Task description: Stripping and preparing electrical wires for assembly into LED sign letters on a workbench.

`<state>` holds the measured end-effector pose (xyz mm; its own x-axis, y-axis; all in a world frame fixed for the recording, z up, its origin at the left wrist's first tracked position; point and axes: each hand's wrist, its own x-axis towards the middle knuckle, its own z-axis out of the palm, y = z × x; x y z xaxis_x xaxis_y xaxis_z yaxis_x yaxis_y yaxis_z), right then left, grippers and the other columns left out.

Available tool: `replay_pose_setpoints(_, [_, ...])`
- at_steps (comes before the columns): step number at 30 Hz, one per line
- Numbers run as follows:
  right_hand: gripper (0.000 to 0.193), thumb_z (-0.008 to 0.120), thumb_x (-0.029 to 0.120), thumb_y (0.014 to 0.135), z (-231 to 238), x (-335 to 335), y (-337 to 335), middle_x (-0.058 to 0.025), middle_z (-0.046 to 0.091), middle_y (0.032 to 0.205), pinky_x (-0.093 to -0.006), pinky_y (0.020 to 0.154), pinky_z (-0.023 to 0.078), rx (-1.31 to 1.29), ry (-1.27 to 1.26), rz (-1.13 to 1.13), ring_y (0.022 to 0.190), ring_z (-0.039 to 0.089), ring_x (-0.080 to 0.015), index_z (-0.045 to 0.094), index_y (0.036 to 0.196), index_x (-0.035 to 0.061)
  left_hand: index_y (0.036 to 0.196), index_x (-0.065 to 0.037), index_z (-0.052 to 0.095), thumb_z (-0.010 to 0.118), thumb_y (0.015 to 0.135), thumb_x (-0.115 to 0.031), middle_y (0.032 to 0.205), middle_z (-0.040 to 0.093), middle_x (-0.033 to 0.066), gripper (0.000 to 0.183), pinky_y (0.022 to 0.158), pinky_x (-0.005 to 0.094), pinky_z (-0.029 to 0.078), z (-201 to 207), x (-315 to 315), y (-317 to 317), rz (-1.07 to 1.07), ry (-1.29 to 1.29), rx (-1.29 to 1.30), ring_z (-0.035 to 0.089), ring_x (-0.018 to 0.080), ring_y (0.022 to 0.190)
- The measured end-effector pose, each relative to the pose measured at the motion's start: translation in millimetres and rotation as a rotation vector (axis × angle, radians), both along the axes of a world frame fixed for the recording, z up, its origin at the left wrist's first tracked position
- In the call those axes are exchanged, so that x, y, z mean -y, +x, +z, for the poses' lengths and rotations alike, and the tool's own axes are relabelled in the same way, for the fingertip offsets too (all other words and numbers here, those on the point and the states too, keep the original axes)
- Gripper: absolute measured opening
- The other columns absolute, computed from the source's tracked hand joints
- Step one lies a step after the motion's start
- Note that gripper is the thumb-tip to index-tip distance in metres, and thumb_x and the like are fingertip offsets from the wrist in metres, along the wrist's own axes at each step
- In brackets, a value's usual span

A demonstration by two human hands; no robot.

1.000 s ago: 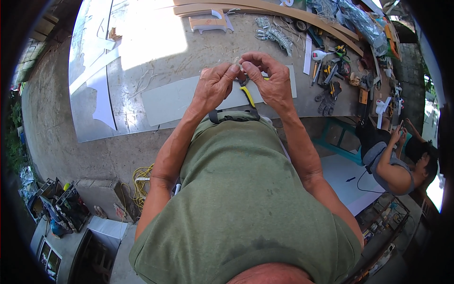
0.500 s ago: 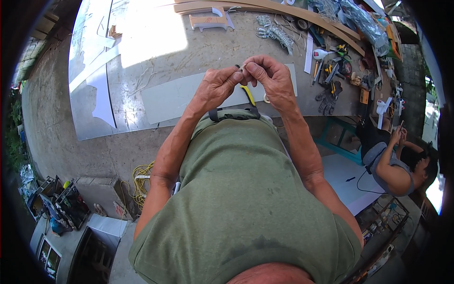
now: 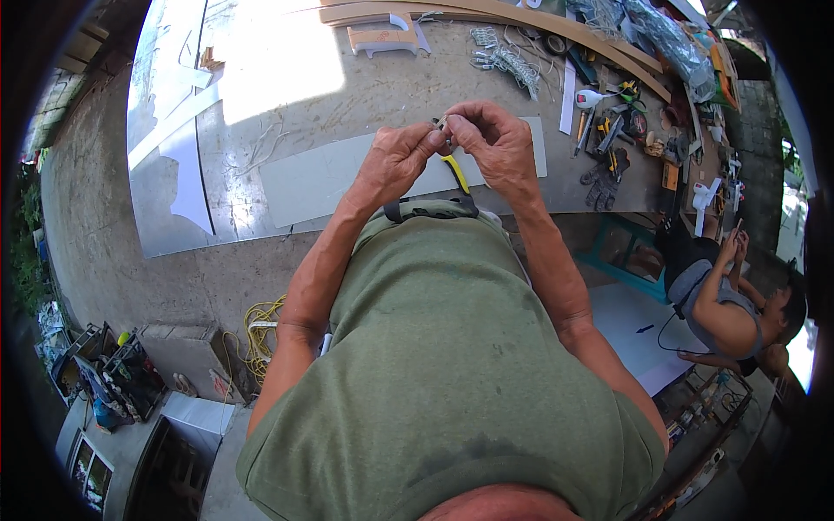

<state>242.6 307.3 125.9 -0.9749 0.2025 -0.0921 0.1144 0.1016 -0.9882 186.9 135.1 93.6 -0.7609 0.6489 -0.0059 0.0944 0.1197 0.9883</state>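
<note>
Above the near edge of the worktable, my two hands meet at their fingertips. My left hand (image 3: 400,158) is closed, thumb against the fingers, with a small dark piece (image 3: 437,124) at their tips. My right hand (image 3: 493,143) pinches at the same spot; a small pale bit shows between its thumb and forefinger. The kind of piece is too small to tell. Just below them lies a yellow-and-black handled tool (image 3: 457,175). Under the hands stretches a long pale grey strip of sheet (image 3: 321,178).
White cut sheet pieces (image 3: 187,174) lie at the left. Coiled string lights (image 3: 506,62), brown strips (image 3: 521,19), a dark glove (image 3: 599,182) and several hand tools (image 3: 612,130) cover the right side. A person (image 3: 730,304) sits at the right by a teal stool (image 3: 621,247).
My right hand has shifted slightly, its fingertips turning over the small piece. A pale ring beside the right wrist is now out of sight. The seated person has moved a little.
</note>
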Motion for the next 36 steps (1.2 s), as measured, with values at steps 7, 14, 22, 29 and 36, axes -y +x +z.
replay_pose_setpoints(7, [0.010,0.070,0.010,0.091,-2,-1,-3,-0.0021,0.071,0.078,-0.0231,0.062,0.051,-0.063,0.052,0.021,0.068,0.062,-0.0052,0.072,0.097,0.0017,0.092,-0.002,0.072,0.057,0.102,-0.034,0.053,0.049,0.0088,0.036,0.051,0.0354,0.041,5,3,-3,-0.051,-0.076,0.040,0.046,0.0178,0.047])
replay_pose_setpoints(14, [0.006,0.070,0.005,0.089,10,0,-9,-0.0051,0.070,0.076,-0.0243,0.057,0.050,-0.203,0.352,0.007,0.063,0.062,-0.0082,0.070,0.093,0.0012,0.109,-0.008,0.067,0.076,0.088,-0.026,0.083,0.071,0.0050,0.029,0.071,0.0319,0.051,3,-6,-7,0.295,0.092,-0.399,0.068,0.0201,0.078])
replay_pose_setpoints(22, [0.008,0.070,0.003,0.087,17,1,-11,-0.0086,0.068,0.080,-0.0286,0.057,0.052,-0.286,0.477,0.127,0.065,0.066,-0.0161,0.068,0.094,0.0019,0.099,-0.004,0.067,0.078,0.086,-0.009,0.093,0.066,-0.0003,0.018,0.075,0.0256,0.048,0,-1,-6,0.221,0.184,0.061,0.059,0.0083,0.084])
replay_pose_setpoints(29, [0.010,0.069,0.002,0.086,22,3,-17,-0.0090,0.068,0.080,-0.0309,0.058,0.051,-0.286,0.519,0.205,0.067,0.066,-0.0195,0.068,0.096,0.0017,0.097,-0.002,0.067,0.075,0.085,0.000,0.090,0.065,0.0002,0.014,0.075,0.0250,0.048,-5,3,-7,0.228,0.234,0.094,0.057,0.0085,0.083])
replay_pose_setpoints(36, [0.009,0.069,0.002,0.087,16,2,-21,-0.0088,0.068,0.079,-0.0289,0.055,0.049,-0.244,0.427,0.233,0.061,0.063,-0.0154,0.067,0.096,0.0011,0.094,-0.002,0.065,0.072,0.086,0.005,0.092,0.063,0.0004,0.013,0.076,0.0234,0.050,-8,4,-8,0.237,0.301,0.058,0.058,0.0080,0.087])
